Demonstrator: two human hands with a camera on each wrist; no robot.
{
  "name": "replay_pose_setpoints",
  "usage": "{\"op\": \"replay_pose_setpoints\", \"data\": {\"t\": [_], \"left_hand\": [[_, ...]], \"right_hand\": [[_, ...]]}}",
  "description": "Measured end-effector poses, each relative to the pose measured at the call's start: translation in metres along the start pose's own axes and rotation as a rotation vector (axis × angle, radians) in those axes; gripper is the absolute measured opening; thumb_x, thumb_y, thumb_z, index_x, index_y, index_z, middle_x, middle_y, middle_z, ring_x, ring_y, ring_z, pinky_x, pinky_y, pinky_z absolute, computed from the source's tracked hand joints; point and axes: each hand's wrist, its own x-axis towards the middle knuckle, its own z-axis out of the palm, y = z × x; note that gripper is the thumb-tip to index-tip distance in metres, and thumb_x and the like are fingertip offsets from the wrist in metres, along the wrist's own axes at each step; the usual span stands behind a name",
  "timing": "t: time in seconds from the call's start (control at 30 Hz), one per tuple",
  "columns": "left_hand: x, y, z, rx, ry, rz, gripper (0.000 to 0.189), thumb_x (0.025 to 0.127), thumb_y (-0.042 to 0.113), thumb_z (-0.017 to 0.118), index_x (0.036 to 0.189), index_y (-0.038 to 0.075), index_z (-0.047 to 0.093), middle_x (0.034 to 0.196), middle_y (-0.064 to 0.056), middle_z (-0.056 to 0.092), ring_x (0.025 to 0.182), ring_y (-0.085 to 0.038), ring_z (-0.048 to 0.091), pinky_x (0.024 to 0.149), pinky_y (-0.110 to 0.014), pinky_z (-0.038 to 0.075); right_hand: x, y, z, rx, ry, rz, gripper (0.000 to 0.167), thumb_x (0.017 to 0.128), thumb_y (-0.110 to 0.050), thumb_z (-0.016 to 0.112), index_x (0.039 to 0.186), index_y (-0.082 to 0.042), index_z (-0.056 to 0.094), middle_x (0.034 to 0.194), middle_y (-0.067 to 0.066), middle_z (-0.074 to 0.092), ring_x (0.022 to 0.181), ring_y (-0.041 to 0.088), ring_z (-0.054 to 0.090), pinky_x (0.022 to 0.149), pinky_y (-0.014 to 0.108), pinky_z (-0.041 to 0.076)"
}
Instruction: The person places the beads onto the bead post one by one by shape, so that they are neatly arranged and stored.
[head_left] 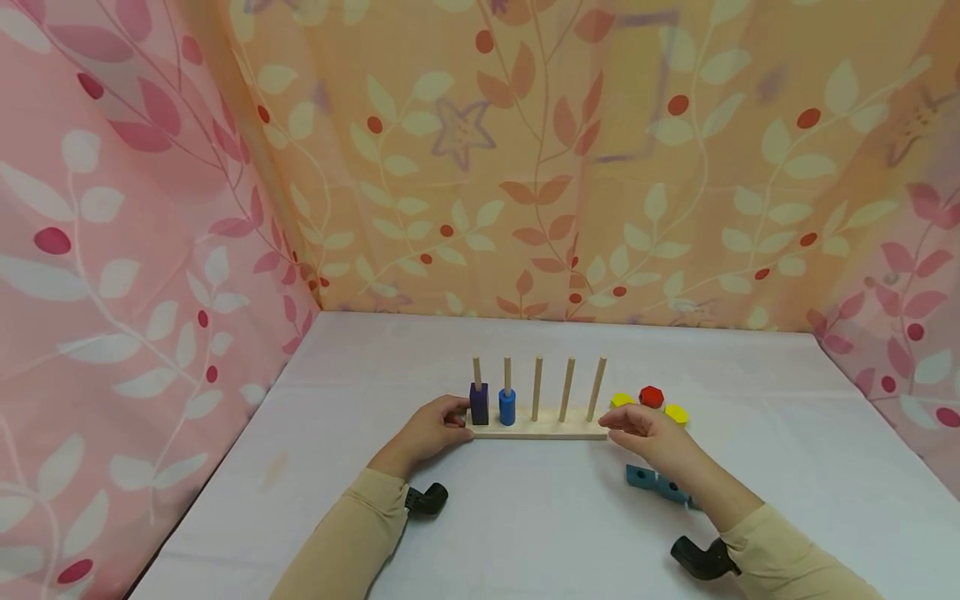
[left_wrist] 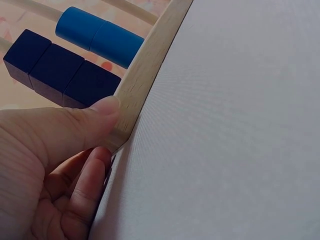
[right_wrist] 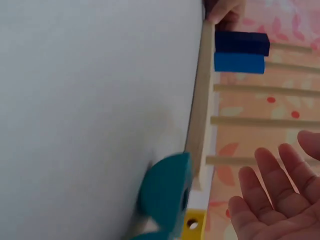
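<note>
A wooden peg stand (head_left: 542, 432) with several upright dowels lies on the table. Its leftmost peg carries three stacked dark-blue square blocks (left_wrist: 57, 67); the peg beside it holds two blue cylinders (left_wrist: 100, 36). The other three pegs are bare. My left hand (head_left: 435, 431) pinches the left end of the base, thumb on its front edge, fingers curled behind. Near the stand's right end is my right hand (head_left: 654, 435), its fingers loosely extended and nothing held in them. In the right wrist view, that palm (right_wrist: 285, 210) faces up, apart from the pegs.
Teal half-round pieces with holes (head_left: 641, 477) lie in front of my right hand, partly hidden by the forearm. Behind that hand sit a red block (head_left: 651, 397) and yellow blocks (head_left: 677, 415). Patterned curtains (head_left: 525, 167) border the white-covered table (head_left: 360, 358).
</note>
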Motion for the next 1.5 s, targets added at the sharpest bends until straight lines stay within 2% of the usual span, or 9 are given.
{"op": "replay_pose_setpoints", "data": {"t": [0.17,0.3,0.4,0.63,0.73,0.9,1.07,1.5], "left_hand": [[0.000,0.000,0.000,0.000,0.003,-0.010,0.048,0.076,0.016,0.074,0.120,0.010,0.058,0.101,-0.001,0.060,0.085,-0.013,0.054,0.076,-0.031,0.043],[0.000,0.000,0.000,0.002,0.004,-0.007,0.048,0.076,0.016,0.075,0.120,0.010,0.057,0.102,-0.002,0.061,0.085,-0.013,0.054,0.076,-0.030,0.044],[0.001,-0.001,0.000,0.000,0.005,0.001,0.048,0.076,0.016,0.075,0.120,0.009,0.058,0.102,-0.003,0.061,0.086,-0.013,0.055,0.076,-0.031,0.044],[0.001,-0.001,0.001,-0.004,0.005,-0.002,0.048,0.075,0.017,0.075,0.119,0.009,0.058,0.102,-0.003,0.061,0.086,-0.013,0.055,0.076,-0.031,0.044],[0.000,0.000,0.000,-0.003,0.006,-0.003,0.048,0.075,0.017,0.075,0.119,0.008,0.058,0.102,-0.003,0.061,0.086,-0.013,0.054,0.076,-0.031,0.044],[-0.001,0.002,-0.001,0.000,0.004,-0.018,0.048,0.076,0.016,0.075,0.120,0.009,0.057,0.102,-0.003,0.061,0.086,-0.014,0.054,0.076,-0.032,0.044],[0.000,0.001,0.000,0.012,0.000,-0.025,0.048,0.076,0.016,0.074,0.121,0.009,0.057,0.103,-0.002,0.060,0.086,-0.013,0.054,0.076,-0.031,0.044],[0.000,0.000,0.001,0.005,0.003,-0.014,0.048,0.076,0.016,0.075,0.120,0.009,0.058,0.101,-0.001,0.060,0.085,-0.013,0.054,0.075,-0.030,0.043]], "right_hand": [[-0.009,0.014,-0.008,-0.025,-0.025,0.048,0.028,0.089,-0.018,0.059,0.113,-0.002,0.058,0.113,0.013,0.059,0.100,0.023,0.055,0.083,0.031,0.047],[-0.016,0.024,-0.012,-0.084,-0.028,0.090,0.031,0.087,-0.023,0.062,0.114,-0.007,0.059,0.113,0.008,0.060,0.104,0.023,0.055,0.088,0.040,0.044],[-0.020,0.031,-0.014,-0.103,-0.042,0.107,0.032,0.085,-0.021,0.064,0.113,-0.007,0.060,0.113,0.008,0.061,0.106,0.025,0.054,0.089,0.043,0.044],[-0.025,0.043,-0.017,-0.175,-0.102,0.158,0.035,0.076,-0.018,0.073,0.108,-0.010,0.061,0.103,0.004,0.061,0.093,0.021,0.054,0.082,0.038,0.046],[-0.025,0.045,-0.017,-0.203,-0.128,0.166,0.037,0.072,-0.017,0.076,0.106,-0.011,0.062,0.097,0.003,0.059,0.087,0.020,0.050,0.076,0.034,0.044],[-0.024,0.048,-0.016,-0.254,-0.131,0.138,0.035,0.071,-0.016,0.078,0.102,-0.013,0.062,0.090,0.001,0.055,0.085,0.020,0.047,0.074,0.032,0.041],[-0.025,0.049,-0.016,-0.257,-0.133,0.114,0.033,0.072,-0.016,0.077,0.101,-0.011,0.062,0.088,0.002,0.054,0.084,0.020,0.046,0.071,0.030,0.041],[-0.026,0.045,-0.013,-0.246,-0.109,0.149,0.018,0.078,-0.015,0.070,0.094,-0.011,0.062,0.081,0.003,0.051,0.080,0.020,0.046,0.068,0.032,0.039]]}}
